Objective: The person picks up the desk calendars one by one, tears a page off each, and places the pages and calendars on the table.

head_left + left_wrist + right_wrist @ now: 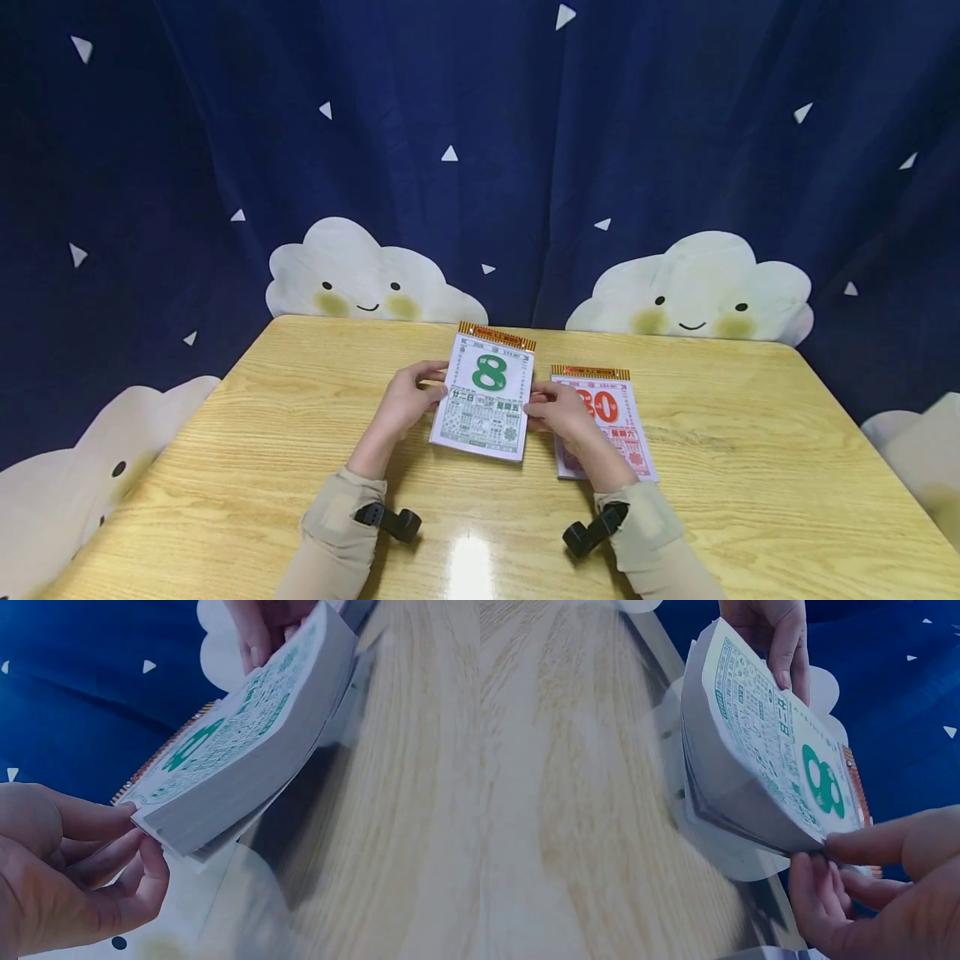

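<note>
A thick tear-off calendar (480,400) with a green 8 and a red-and-gold top strip is held between both hands, raised off the table. My left hand (408,400) pinches its left edge, thumb on the top sheet and fingers beneath. On the opposite edge, my right hand (566,412) pinches it the same way. In the left wrist view, the page block (247,780) shows its thick lower edge, with a slight gap near the backing. A second calendar (622,425) with a red 30 lies on the table to the right, partly hidden by my right hand and forearm.
The light wooden table (247,433) reaches back to a dark blue curtain (480,100) printed with white triangles and smiling clouds. Each wrist wears a black strap with a small camera (405,525). Light glares off the table near its front.
</note>
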`<state>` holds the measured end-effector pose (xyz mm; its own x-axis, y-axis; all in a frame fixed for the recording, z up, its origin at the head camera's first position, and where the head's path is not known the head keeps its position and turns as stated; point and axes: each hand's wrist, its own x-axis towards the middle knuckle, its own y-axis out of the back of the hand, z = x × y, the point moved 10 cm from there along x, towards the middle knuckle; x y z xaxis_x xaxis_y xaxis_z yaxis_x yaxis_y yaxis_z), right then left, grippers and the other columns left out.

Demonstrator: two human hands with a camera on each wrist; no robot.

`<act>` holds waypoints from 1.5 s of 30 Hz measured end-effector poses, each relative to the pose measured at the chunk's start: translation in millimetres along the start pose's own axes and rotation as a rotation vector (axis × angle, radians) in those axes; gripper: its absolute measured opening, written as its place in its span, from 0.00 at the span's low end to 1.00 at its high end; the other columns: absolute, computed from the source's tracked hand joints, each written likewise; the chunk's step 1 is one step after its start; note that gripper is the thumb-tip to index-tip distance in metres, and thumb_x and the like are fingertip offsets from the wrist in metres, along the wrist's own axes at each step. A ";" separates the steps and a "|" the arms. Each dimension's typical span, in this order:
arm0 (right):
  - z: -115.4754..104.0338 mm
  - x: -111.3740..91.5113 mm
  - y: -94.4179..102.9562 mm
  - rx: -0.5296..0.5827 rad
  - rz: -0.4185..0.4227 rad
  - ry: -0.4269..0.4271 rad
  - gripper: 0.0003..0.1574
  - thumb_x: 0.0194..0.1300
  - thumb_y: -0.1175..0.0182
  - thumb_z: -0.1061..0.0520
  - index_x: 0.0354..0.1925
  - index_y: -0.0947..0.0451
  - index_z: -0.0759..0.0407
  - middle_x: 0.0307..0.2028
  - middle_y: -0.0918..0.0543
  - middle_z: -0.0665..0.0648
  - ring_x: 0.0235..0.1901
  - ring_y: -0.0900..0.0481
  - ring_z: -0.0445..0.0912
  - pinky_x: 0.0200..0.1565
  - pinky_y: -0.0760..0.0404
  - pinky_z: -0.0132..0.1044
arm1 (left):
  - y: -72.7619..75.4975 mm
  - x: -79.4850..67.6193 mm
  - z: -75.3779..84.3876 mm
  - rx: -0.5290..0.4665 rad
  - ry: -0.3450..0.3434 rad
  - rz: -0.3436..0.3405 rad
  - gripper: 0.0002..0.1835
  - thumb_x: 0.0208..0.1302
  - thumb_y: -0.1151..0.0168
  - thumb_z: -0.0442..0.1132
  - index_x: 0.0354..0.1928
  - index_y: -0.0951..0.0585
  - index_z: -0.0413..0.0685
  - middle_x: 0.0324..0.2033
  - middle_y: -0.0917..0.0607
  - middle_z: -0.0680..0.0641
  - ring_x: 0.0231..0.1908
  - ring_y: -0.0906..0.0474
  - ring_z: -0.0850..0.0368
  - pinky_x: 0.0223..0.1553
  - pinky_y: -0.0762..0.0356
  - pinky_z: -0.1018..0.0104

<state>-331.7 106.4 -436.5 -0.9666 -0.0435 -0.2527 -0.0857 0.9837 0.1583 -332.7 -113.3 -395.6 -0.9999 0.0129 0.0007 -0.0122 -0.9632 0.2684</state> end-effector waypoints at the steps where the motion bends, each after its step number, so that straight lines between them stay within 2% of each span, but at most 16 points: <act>1: -2.3 -0.2 2.8 -0.006 0.019 0.018 0.29 0.55 0.43 0.70 0.56 0.33 0.71 0.37 0.27 0.59 0.31 0.26 0.42 0.40 0.19 0.39 | -0.2 -0.1 0.8 -0.022 0.000 0.000 0.22 0.55 0.45 0.24 0.54 0.25 0.39 0.42 0.22 0.38 0.33 0.23 0.55 0.32 0.19 0.65; 5: -7.6 -1.1 9.4 0.041 0.046 0.057 0.27 0.55 0.44 0.69 0.56 0.31 0.68 0.40 0.28 0.61 0.33 0.26 0.41 0.43 0.20 0.40 | -0.9 -0.4 2.8 -0.096 0.001 0.002 0.22 0.55 0.44 0.24 0.54 0.26 0.39 0.42 0.22 0.38 0.35 0.23 0.55 0.36 0.19 0.62; 10: -8.4 -3.3 13.6 0.118 0.029 0.044 0.27 0.57 0.45 0.68 0.57 0.32 0.65 0.39 0.29 0.57 0.29 0.25 0.40 0.39 0.20 0.36 | -3.7 -0.5 4.1 -0.146 0.005 -0.009 0.22 0.56 0.44 0.25 0.55 0.26 0.39 0.44 0.22 0.38 0.35 0.24 0.56 0.38 0.20 0.62; 14: -13.4 -5.6 18.6 0.126 0.016 0.057 0.28 0.58 0.45 0.67 0.58 0.33 0.66 0.42 0.28 0.59 0.30 0.25 0.38 0.38 0.20 0.33 | -6.7 -0.4 9.5 -0.153 -0.032 -0.042 0.23 0.57 0.44 0.25 0.57 0.28 0.39 0.48 0.22 0.38 0.34 0.24 0.58 0.40 0.21 0.62; 18: -21.5 -9.0 23.8 0.137 -0.008 0.087 0.29 0.60 0.46 0.67 0.60 0.36 0.67 0.49 0.28 0.63 0.35 0.24 0.38 0.42 0.21 0.34 | -9.5 -0.6 15.2 -0.162 -0.071 -0.085 0.24 0.57 0.44 0.26 0.58 0.29 0.41 0.51 0.23 0.39 0.35 0.25 0.57 0.43 0.22 0.59; 23: -32.6 -15.5 31.4 0.164 -0.019 0.106 0.30 0.61 0.47 0.66 0.62 0.37 0.65 0.51 0.27 0.62 0.38 0.24 0.37 0.42 0.21 0.31 | -15.3 1.4 17.8 -0.292 -0.064 -0.144 0.25 0.58 0.45 0.27 0.60 0.30 0.42 0.53 0.26 0.39 0.38 0.23 0.57 0.44 0.22 0.62; 30: -47.9 -23.6 43.9 0.182 0.003 0.140 0.29 0.62 0.46 0.65 0.62 0.36 0.63 0.44 0.24 0.53 0.36 0.23 0.35 0.40 0.21 0.27 | -24.7 5.5 24.4 -0.518 -0.054 -0.200 0.28 0.59 0.47 0.24 0.63 0.35 0.39 0.51 0.26 0.42 0.38 0.21 0.60 0.41 0.21 0.68; 34: -52.0 -28.1 49.0 0.213 0.002 0.158 0.30 0.62 0.46 0.65 0.62 0.37 0.64 0.41 0.24 0.49 0.36 0.22 0.35 0.40 0.21 0.27 | -32.4 5.7 27.9 -0.568 -0.070 -0.250 0.28 0.59 0.49 0.23 0.63 0.36 0.36 0.48 0.26 0.47 0.37 0.22 0.61 0.40 0.22 0.70; 40: -53.5 -30.9 54.7 0.235 0.001 0.176 0.29 0.62 0.47 0.66 0.62 0.37 0.66 0.39 0.24 0.48 0.35 0.22 0.36 0.39 0.21 0.28 | -43.9 0.6 32.6 -0.618 -0.140 -0.381 0.30 0.63 0.53 0.24 0.67 0.42 0.41 0.47 0.25 0.50 0.41 0.23 0.61 0.40 0.23 0.66; 45: -54.5 -32.3 52.7 0.227 -0.015 0.194 0.30 0.62 0.47 0.67 0.62 0.38 0.68 0.39 0.25 0.49 0.35 0.23 0.36 0.37 0.21 0.26 | -50.2 -4.7 27.1 -0.690 -0.135 -0.482 0.32 0.64 0.57 0.24 0.70 0.48 0.47 0.51 0.29 0.50 0.44 0.25 0.59 0.41 0.23 0.65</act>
<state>-318.2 150.0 -368.0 -0.9956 -0.0696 -0.0626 -0.0654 0.9956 -0.0669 -327.3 -57.7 -382.9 -0.8761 0.4534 0.1638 -0.4803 -0.7911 -0.3787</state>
